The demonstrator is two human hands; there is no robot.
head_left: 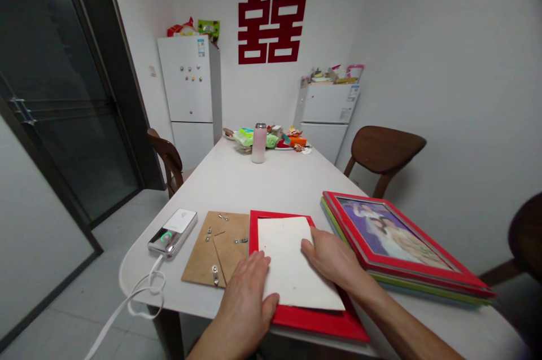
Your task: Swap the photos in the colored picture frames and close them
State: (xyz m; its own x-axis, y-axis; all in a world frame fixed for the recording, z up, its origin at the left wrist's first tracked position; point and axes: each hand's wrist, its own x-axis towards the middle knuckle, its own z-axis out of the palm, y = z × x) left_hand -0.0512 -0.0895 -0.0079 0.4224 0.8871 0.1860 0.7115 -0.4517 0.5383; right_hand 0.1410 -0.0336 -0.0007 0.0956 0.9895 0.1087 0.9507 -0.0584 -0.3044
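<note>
A white sheet of card (292,264) lies slightly askew over a red picture frame (322,320) at the table's near edge. My left hand (248,298) rests along the left side of both, fingers stretched out flat and the thumb touching the card. At the card's right edge is my right hand (332,255), its thumb on top and the other fingers partly hidden at the edge. Left of the frame lies a brown backing board (228,255) with metal clips and a stand flap.
On the right, several frames are stacked, the top one a red framed photo (392,230). A power bank (173,233) with a white cable (122,306) sits at left. Farther back stands a pink bottle (259,144) before snack packets (249,137). Brown chairs (387,148) flank the table.
</note>
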